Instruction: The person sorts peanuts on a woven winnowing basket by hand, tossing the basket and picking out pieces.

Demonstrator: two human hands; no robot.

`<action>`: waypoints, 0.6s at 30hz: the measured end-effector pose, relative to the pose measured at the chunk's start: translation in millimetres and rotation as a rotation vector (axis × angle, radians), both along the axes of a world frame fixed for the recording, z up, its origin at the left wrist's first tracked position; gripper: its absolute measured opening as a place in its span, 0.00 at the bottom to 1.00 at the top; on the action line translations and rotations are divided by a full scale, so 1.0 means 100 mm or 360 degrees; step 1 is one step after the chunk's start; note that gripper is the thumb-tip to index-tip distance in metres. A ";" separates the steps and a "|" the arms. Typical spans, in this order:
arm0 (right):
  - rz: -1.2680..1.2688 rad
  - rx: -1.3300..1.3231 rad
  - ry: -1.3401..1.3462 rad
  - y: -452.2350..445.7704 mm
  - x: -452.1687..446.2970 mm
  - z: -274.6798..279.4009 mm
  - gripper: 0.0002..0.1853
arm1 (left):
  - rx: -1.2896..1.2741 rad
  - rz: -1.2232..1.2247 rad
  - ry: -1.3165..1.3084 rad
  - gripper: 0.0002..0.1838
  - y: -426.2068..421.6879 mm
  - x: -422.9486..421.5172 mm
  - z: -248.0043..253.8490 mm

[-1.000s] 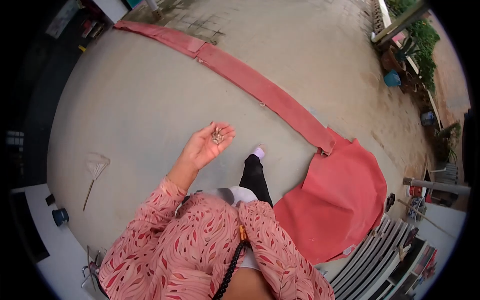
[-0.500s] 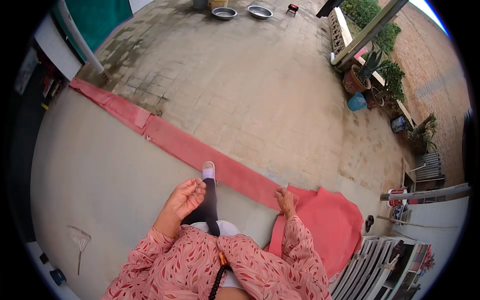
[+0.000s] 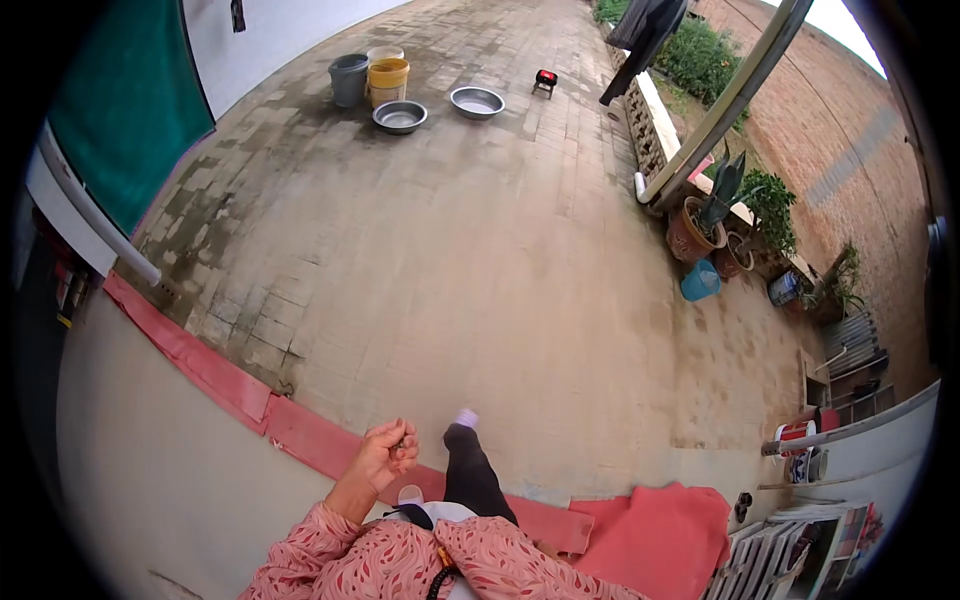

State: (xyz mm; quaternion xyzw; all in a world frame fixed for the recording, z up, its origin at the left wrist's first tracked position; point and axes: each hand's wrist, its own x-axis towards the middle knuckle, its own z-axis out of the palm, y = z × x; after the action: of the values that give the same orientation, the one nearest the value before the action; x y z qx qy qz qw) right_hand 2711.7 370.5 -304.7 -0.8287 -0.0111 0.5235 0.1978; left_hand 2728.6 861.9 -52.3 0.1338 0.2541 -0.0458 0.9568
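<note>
My left hand is held up in front of my body with its fingers curled in. A small dark spot shows between the fingers, too small to name. My right hand does not show; only the pink patterned sleeve is visible at the bottom. Below me a long red mat strip runs across the ground. At its right end lies a wider red sheet. One shoe is stretched forward past the strip, and the other shoe is on the strip.
Ahead stand a grey bucket, a yellow bucket and two metal basins. A small red-topped stool is farther right. Potted plants and a blue pot line the right wall. A pole rises there.
I have stepped forward over the red strip, and the view has tilted up toward the buckets. My right hand has dropped out of sight. My left hand stays raised and curled.
</note>
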 end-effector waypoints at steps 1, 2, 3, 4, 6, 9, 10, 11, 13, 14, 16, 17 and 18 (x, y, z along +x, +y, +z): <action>0.0016 0.0023 -0.0011 0.19 0.27 -0.08 0.18 | -0.0021 0.0004 0.0012 0.09 0.10 0.26 -0.04; 0.0037 0.0048 -0.0029 0.38 0.54 -0.16 0.18 | -0.0045 0.0012 0.0031 0.09 0.16 0.50 -0.05; 0.0089 0.0080 -0.0059 0.58 0.88 -0.25 0.18 | -0.0050 0.0002 0.0084 0.08 0.23 0.73 -0.12; 0.0164 0.0116 -0.0109 0.78 1.29 -0.31 0.18 | -0.0053 -0.0007 0.0132 0.08 0.32 0.98 -0.20; 0.0267 0.0119 -0.0196 1.11 2.28 -0.35 0.18 | -0.0158 0.0020 0.0151 0.08 0.48 1.59 -0.29; -0.0176 0.0270 -0.0371 1.84 3.82 0.12 0.17 | -0.0274 0.0024 0.0312 0.09 0.78 2.29 -0.23; 0.0047 0.0383 -0.0749 1.95 4.33 0.06 0.16 | -0.0243 0.0022 0.0292 0.09 0.92 2.54 -0.21; 0.0083 0.0410 -0.0912 2.17 4.88 0.21 0.16 | -0.0225 0.0027 0.0265 0.10 1.07 2.82 -0.19; -0.0087 0.0538 -0.0884 2.66 5.78 0.69 0.17 | -0.0094 0.0063 0.0334 0.12 1.31 3.33 -0.13; -0.0081 0.0539 -0.0896 2.84 6.17 0.84 0.17 | -0.0089 0.0117 0.0347 0.13 1.42 3.59 -0.14; -0.0075 0.0557 -0.0944 3.19 6.93 0.98 0.17 | -0.0063 0.0222 0.0350 0.15 1.72 4.16 -0.26; -0.0134 0.0594 -0.0935 3.32 7.23 1.03 0.16 | -0.0061 0.0184 0.0301 0.17 1.88 4.46 -0.34; -0.0202 0.0596 -0.0921 3.43 7.51 0.99 0.17 | -0.0095 0.0199 0.0326 0.17 2.05 4.79 -0.38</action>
State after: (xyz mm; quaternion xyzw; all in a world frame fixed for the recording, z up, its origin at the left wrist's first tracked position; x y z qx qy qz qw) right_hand 3462.5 713.7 -205.2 -0.8911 -0.1111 0.2425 0.3672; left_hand 3207.8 1066.8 -90.3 0.0839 0.3570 -0.0069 0.9303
